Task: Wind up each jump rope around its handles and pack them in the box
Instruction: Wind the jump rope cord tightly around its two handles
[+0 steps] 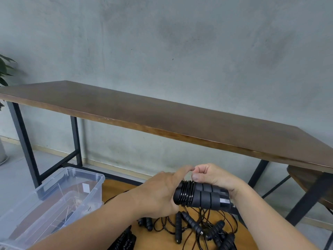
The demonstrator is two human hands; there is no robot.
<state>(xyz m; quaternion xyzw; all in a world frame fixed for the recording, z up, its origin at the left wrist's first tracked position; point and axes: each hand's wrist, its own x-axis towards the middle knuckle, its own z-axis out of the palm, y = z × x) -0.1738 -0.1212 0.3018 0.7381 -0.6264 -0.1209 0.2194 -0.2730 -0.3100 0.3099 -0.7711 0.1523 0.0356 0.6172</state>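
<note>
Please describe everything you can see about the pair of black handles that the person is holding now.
The pair of black handles lies side by side, nearly level, above the round wooden surface. They look like matte foam with ring grooves. Thin glossy black cord is wound in tight coils around their left end. The left hand holds that end; the right hand holds the other, in a pinching grip. More cord hangs below.

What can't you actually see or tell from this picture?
- Head view: the loose ropes run under both arms and off the bottom edge, so no count.
- The clear box is cut by the left edge; its contents blur through the plastic.
- The left hand covers one end of the wound handles; the right hand hides their far side.
</note>
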